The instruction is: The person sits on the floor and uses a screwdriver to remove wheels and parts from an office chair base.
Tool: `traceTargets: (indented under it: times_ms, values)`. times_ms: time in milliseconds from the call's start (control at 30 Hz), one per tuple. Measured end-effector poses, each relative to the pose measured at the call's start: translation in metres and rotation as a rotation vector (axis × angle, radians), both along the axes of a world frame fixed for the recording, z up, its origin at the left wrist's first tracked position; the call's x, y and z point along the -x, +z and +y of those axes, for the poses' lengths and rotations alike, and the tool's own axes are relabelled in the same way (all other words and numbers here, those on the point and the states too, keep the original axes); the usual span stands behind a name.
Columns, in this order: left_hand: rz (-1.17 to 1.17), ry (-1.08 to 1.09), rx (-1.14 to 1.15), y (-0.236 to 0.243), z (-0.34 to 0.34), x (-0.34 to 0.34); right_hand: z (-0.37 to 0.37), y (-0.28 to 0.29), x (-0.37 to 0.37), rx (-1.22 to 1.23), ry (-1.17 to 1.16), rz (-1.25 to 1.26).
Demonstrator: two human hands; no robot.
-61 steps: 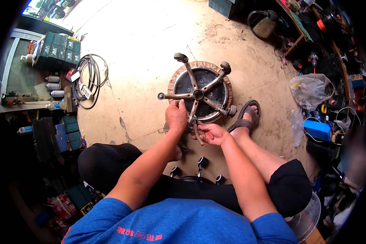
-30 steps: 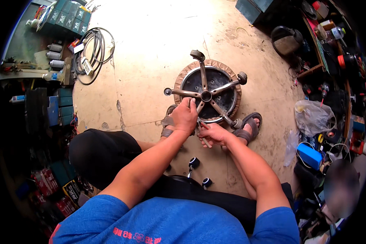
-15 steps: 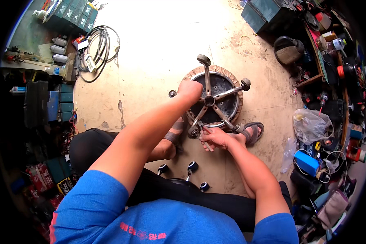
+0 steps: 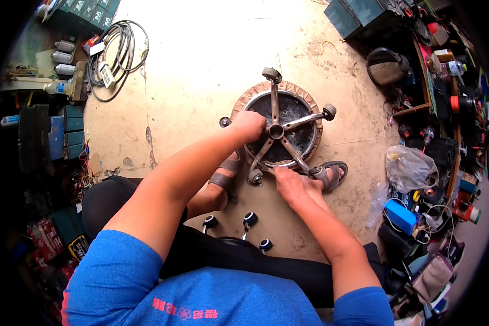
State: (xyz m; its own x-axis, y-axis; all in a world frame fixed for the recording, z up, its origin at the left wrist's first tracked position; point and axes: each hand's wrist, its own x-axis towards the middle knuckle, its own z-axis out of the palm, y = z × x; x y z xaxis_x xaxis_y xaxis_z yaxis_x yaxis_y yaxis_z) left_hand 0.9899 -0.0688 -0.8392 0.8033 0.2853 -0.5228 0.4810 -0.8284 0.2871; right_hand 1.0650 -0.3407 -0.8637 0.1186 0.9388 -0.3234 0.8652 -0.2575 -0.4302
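An upturned round stool seat [image 4: 244, 103] with a pleated tan edge lies on the floor between my feet. On it sits a five-legged metal caster base [image 4: 275, 106], its hub in the middle. My left hand [image 4: 248, 126] is closed around the leg that points left, toward a caster [image 4: 225, 122]. At the near rim, between the near-left caster [image 4: 255, 177] and my right foot, my right hand [image 4: 289, 182] is closed, back of the hand up. The pliers-like metal tool seen in it earlier is now almost wholly hidden by the fingers.
Another set of casters [image 4: 249, 219] stands close to my lap. A coiled black cable [image 4: 126, 60] lies at the far left. Along the right are a clear plastic bag [image 4: 411, 167], a blue box [image 4: 400, 216] and cluttered shelves. Green batteries [image 4: 73, 126] are stacked at the left.
My right hand has moved from beside the near-left caster rightward to the stool's near rim and turned over, covering the tool. My left hand stays on its leg. The whole view has shifted slightly.
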Motion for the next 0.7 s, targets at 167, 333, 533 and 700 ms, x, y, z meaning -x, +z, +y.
traceTargets:
  times_ms: [167,333,533,700]
  values:
    - [-0.017,0.011,0.065,0.001,0.005,0.005,-0.001,0.011,0.005,-0.043,-0.069,0.101]
    - [-0.013,-0.014,0.09,-0.001,0.009,0.002,0.022,0.033,-0.011,0.42,-0.179,0.597]
    - [-0.024,-0.023,0.08,0.001,0.006,-0.003,0.026,0.05,-0.004,0.765,-0.713,1.363]
    - [-0.026,0.011,0.089,-0.003,0.006,-0.002,0.025,0.047,-0.009,0.837,-0.803,1.587]
